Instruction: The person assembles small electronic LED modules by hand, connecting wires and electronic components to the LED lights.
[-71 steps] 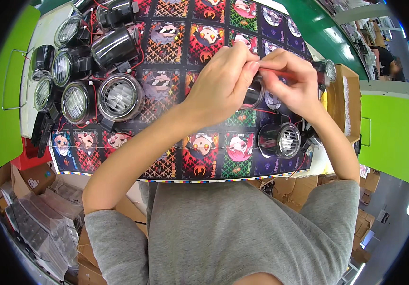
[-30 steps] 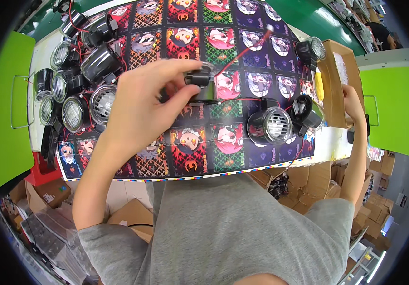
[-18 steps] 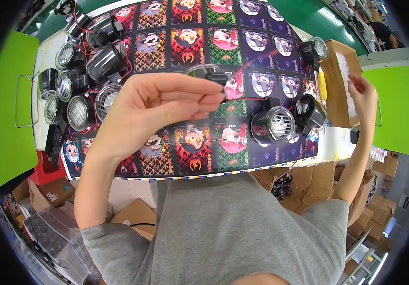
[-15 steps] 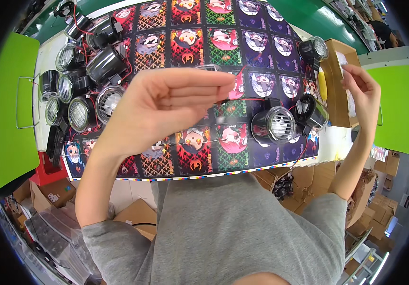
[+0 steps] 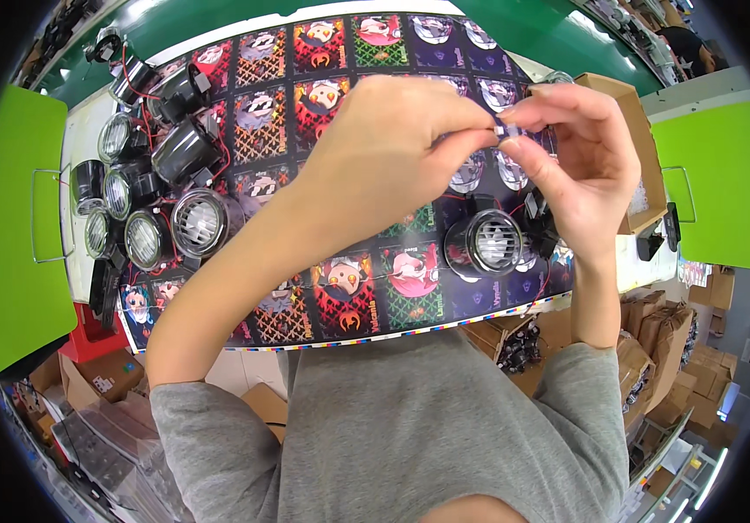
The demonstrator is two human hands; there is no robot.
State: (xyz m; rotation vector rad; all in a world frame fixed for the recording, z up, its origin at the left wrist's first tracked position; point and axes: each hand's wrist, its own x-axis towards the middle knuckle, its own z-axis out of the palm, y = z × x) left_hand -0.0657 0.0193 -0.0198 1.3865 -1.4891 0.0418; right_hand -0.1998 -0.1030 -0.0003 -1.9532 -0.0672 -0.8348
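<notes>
- Nearest, a grey shirt [image 5: 427,418], both forearms coming up over the bench [image 5: 78,131].
- On the patterned mat [image 5: 305,52], a round black lamp [image 5: 484,244] sits just below the hands.
- Left hand [image 5: 392,148] and right hand [image 5: 580,166] meet fingertip to fingertip, pinching a tiny pale part [image 5: 504,129] between them, raised above the mat; what it is, too small to tell.
- Left, a cluster of lamps [image 5: 153,192] with red wires.
- Right, behind the right hand, a cardboard box [image 5: 637,122].
</notes>
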